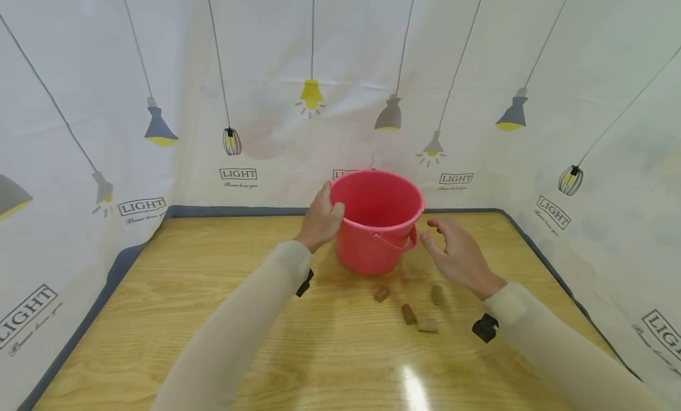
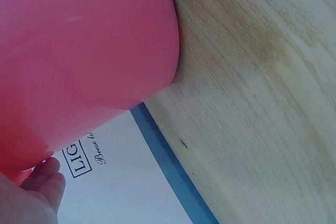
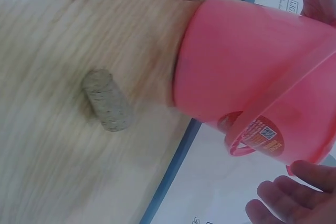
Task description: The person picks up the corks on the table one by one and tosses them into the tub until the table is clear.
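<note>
A pink bucket (image 1: 369,251) stands upright on the wooden table, its handle hanging down the front right side. My left hand (image 1: 321,219) grips the left of its rim, thumb toward the near side. The fingers (image 2: 50,179) show at the rim in the left wrist view. To the right of the bucket, my right hand (image 1: 459,254) is held with its fingers loosely bent and nothing in them. Several corks lie in front of the bucket: a brown cork (image 1: 408,314), a pale cork (image 1: 427,324), and others, including a cork (image 3: 107,99) nearest the right wrist camera.
Behind and beside the table (image 1: 213,281) hangs a white cloth (image 1: 266,103) printed with lamps, with a dark blue border along the table's edges. A round label with a code (image 3: 265,135) sits on the bucket's side. Each wrist wears a small black camera (image 1: 485,328).
</note>
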`<move>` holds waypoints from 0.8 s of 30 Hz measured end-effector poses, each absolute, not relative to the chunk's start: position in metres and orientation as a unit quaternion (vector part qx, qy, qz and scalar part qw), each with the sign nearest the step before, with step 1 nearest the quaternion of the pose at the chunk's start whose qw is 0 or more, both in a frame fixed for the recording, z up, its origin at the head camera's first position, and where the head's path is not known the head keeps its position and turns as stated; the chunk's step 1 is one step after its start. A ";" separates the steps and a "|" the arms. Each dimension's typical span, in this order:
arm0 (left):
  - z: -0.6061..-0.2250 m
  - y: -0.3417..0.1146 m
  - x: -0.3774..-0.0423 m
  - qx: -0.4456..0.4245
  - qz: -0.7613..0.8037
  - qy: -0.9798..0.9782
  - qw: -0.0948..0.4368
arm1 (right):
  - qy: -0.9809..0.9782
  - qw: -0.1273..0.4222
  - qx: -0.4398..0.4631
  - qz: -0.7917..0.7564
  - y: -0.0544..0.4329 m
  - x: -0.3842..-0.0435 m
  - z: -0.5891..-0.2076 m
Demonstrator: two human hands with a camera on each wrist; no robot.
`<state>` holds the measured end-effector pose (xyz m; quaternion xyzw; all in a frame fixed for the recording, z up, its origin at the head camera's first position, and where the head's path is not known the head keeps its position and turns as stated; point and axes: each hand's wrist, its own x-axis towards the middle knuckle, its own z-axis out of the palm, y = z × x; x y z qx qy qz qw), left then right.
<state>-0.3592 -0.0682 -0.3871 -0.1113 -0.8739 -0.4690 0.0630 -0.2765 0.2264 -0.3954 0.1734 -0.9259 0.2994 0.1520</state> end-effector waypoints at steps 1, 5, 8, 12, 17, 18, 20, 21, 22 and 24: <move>-0.387 -0.068 -0.359 -0.111 -0.470 -0.873 0.062 | -0.927 0.151 0.176 0.296 0.227 -0.276 -0.397; -0.388 -0.067 -0.360 -0.110 -0.473 -0.872 0.063 | -0.930 0.147 0.187 0.281 0.230 -0.274 -0.403; -0.389 -0.067 -0.360 -0.110 -0.472 -0.872 0.069 | -0.931 0.146 0.193 0.272 0.232 -0.274 -0.406; -0.389 -0.067 -0.359 -0.112 -0.465 -0.875 0.074 | -0.932 0.150 0.203 0.261 0.234 -0.271 -0.410; -0.388 -0.068 -0.358 -0.113 -0.460 -0.878 0.074 | -0.939 0.141 0.207 0.237 0.237 -0.267 -0.413; -0.388 -0.068 -0.358 -0.114 -0.459 -0.878 0.073 | -0.941 0.137 0.206 0.231 0.238 -0.266 -0.414; -0.387 -0.068 -0.358 -0.114 -0.460 -0.878 0.072 | -0.945 0.130 0.203 0.220 0.239 -0.265 -0.415; -0.387 -0.068 -0.357 -0.115 -0.459 -0.878 0.071 | -0.947 0.128 0.202 0.214 0.240 -0.264 -0.415; -0.387 -0.068 -0.357 -0.115 -0.459 -0.878 0.071 | -0.949 0.126 0.203 0.208 0.240 -0.264 -0.416; -0.387 -0.068 -0.357 -0.115 -0.459 -0.878 0.069 | -0.951 0.122 0.204 0.197 0.242 -0.263 -0.417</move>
